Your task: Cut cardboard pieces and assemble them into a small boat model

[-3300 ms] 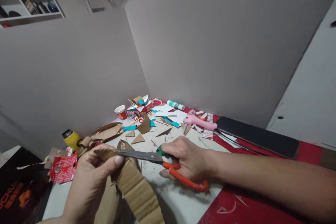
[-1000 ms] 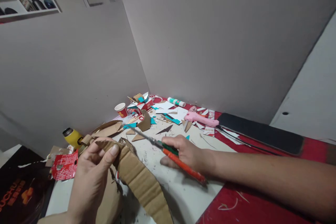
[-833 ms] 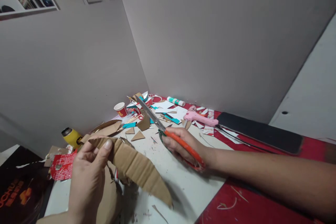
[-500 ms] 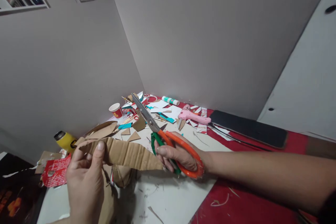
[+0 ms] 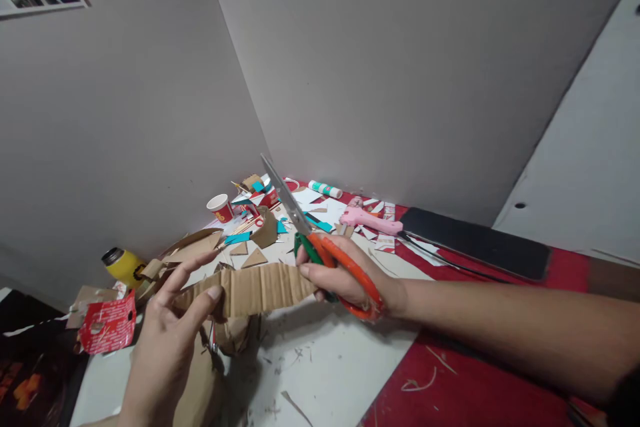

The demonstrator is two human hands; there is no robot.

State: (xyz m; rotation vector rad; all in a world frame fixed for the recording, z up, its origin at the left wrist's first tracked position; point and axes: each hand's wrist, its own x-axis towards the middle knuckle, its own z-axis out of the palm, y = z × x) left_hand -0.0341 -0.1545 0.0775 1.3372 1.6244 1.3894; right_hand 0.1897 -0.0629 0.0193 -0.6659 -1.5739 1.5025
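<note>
A creased strip of brown cardboard (image 5: 265, 290) stretches between my two hands above the table. My left hand (image 5: 175, 317) pinches its left end with the thumb on top, the index finger raised and pointing away. In my right hand (image 5: 345, 273) is a pair of scissors (image 5: 290, 203) with orange and green handles, blades together and pointing up and away. The fingers of that hand also touch the strip's right end. Below the strip, a folded brown cardboard piece (image 5: 233, 333) is partly covered.
Paper and cardboard scraps (image 5: 255, 257) litter the far table beside a paper cup (image 5: 220, 207), a glue stick (image 5: 325, 189) and a pink glue gun (image 5: 370, 220). A black slab (image 5: 475, 243) lies right. A yellow bottle (image 5: 125, 268) and red wrapper (image 5: 107, 323) are left.
My left index finger has lifted off the strip and straightened. The strip's right end and the scissors have risen slightly, the blades pointing more upward.
</note>
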